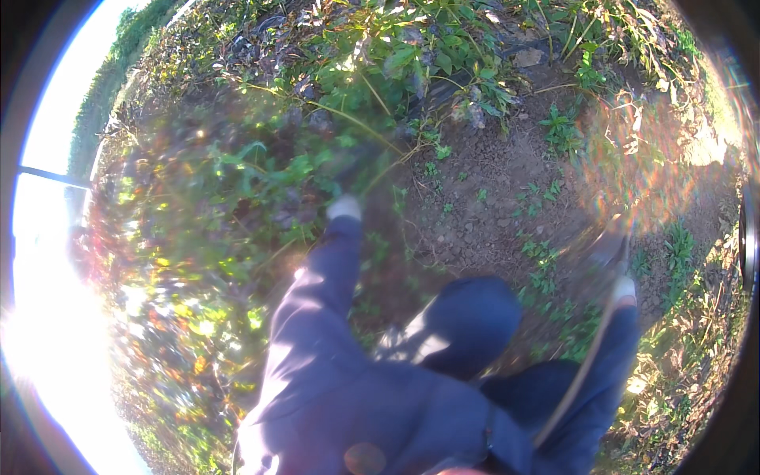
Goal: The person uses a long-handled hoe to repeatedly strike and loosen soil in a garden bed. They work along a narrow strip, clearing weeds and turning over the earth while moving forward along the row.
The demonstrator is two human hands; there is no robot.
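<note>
My left hand reaches into leafy green plants in front of me. It seems to wear a dark glove with a white cuff, but blur and leaves hide the fingers. At the right, my right hand, also gloved and blurred, is low over the soil. A long, pale handle, seemingly wooden, runs from that hand back along my right forearm. The tool's far end is too blurred to name.
Bare soil with small weeds lies between my hands. Taller plants with withered leaves stand ahead, partly over dark sheeting. My bent knee is below. Dry growth borders the right. Strong sunlight glares at the left.
</note>
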